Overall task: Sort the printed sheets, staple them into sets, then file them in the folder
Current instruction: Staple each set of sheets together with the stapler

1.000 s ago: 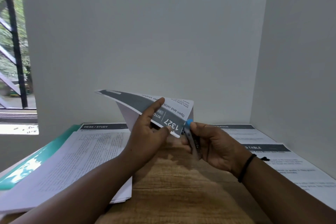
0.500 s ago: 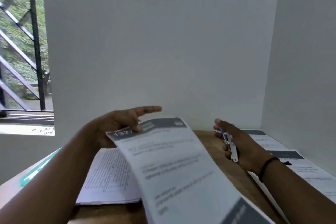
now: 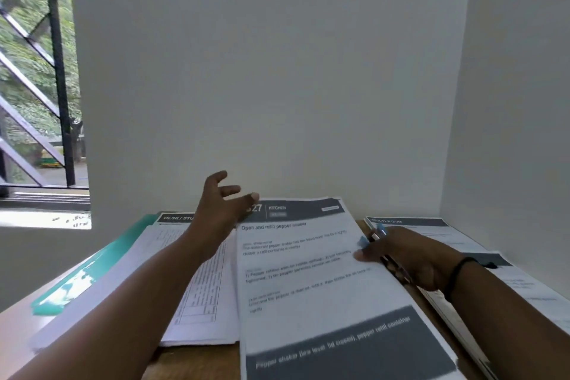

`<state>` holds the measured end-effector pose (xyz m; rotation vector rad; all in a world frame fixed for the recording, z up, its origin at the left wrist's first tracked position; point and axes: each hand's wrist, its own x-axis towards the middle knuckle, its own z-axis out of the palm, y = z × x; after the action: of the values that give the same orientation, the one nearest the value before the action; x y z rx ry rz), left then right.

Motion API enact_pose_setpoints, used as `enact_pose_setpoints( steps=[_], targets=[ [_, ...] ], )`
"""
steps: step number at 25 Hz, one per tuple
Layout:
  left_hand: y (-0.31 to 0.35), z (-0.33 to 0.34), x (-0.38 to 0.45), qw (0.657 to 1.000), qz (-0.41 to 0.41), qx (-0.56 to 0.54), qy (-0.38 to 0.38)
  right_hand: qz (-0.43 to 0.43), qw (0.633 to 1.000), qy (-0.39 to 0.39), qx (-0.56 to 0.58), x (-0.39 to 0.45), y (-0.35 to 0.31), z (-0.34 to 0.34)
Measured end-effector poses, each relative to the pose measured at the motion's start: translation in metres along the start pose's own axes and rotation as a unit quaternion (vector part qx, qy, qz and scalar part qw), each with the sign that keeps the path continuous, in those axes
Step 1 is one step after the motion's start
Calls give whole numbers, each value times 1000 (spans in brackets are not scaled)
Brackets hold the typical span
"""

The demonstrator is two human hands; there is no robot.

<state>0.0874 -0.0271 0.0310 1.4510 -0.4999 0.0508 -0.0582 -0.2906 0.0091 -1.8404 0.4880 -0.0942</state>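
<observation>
1. Now, at a wooden worktop (image 3: 197,361) set in a corner, a person's left hand (image 3: 220,210) hovers with fingers spread and empty over the top edge of a "Kitchen" set (image 3: 314,271) lying flat in the middle.
2. Right hand (image 3: 401,256) is curled round a small stapler (image 3: 377,234), fingertips resting on the set's right edge.
3. Risk, as judged: the set overlaps the "Desk/Study" pile (image 3: 200,287) on the left; a careless lift could mix the two piles or skew the pages.
4. Risk: the stapler, held loosely while the fingers press on the paper, could slip or crease the sheet.
5. Green folder (image 3: 89,268) lies at far left beneath the pile; its contents cannot be seen. More sheets (image 3: 431,234) lie at right.
</observation>
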Motion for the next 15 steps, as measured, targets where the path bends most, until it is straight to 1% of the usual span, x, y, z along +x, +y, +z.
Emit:
enact_pose_setpoints(
  steps=[1, 2, 3, 4, 5, 6, 7, 9, 10, 12, 13, 14, 15],
  targets=[
    [-7, 4, -1, 999, -13, 36, -3, -20, 999, 42, 16, 0, 0, -1],
    [-15, 7, -2, 993, -14, 115, -23, -41, 995, 86, -5, 2, 2, -2],
    [-20, 9, -4, 973, -1, 224, -57, -65, 986, 131, -80, 7, 5, -2],
    [-24, 13, -8, 936, 20, 335, -106, -83, 968, 159, -176, 9, 8, -1],
    [-26, 17, -14, 894, 42, 416, -162, -85, 951, 169, -246, 11, 10, 0],
    [-24, 22, -21, 857, 42, 465, -219, -83, 943, 167, -275, 10, 10, 0],
    [-22, 26, -26, 829, 20, 488, -270, -83, 946, 152, -274, 7, 7, 0],
    [-16, 32, -36, 783, -44, 509, -354, -70, 950, 64, -296, -8, -3, 7],
    [-12, 35, -41, 755, -56, 527, -388, -56, 941, 17, -332, -15, -7, 11],
    [-5, 41, -48, 707, -53, 558, -430, -18, 903, -48, -426, -28, -15, 17],
    [-2, 43, -52, 693, -54, 566, -443, 3, 881, -66, -468, -34, -18, 19],
    [-1, 45, -53, 689, -56, 569, -445, 24, 865, -74, -496, -38, -21, 20],
    [-3, 46, -52, 693, -53, 569, -439, 41, 857, -78, -508, -40, -22, 19]
  ],
)
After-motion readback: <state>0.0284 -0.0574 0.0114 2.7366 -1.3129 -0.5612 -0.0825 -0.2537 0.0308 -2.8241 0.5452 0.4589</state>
